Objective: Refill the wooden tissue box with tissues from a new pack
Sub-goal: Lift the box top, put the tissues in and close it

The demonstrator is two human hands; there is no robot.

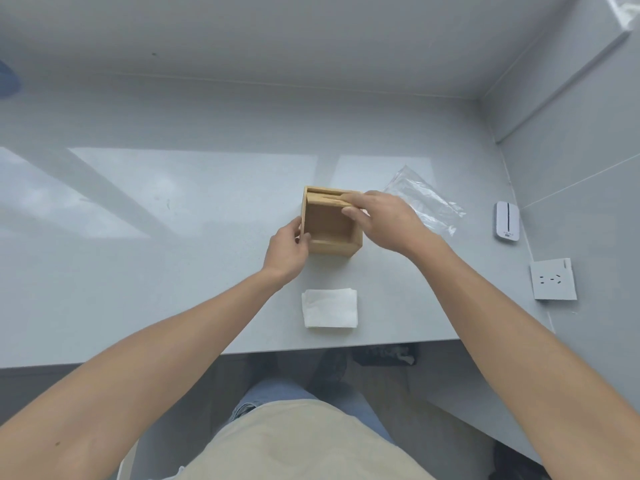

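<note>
The left hand (285,252) steadies the stiff wooden tissue box (330,221), the right hand (382,216) pinches its sliding panel (329,199), and the soft, light tissues (329,308) want gripping by the stack's sides.

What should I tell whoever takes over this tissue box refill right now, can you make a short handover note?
Left hand steadies the wooden box by its left wall. Right hand fingers pinch the sliding lid at the box's far edge.
Box interior looks empty. Tissue stack lies unwrapped on the table in front of the box; empty plastic wrapper lies to the right.
Done: pack opened, box open.
Left: load tissues, close lid.
</note>
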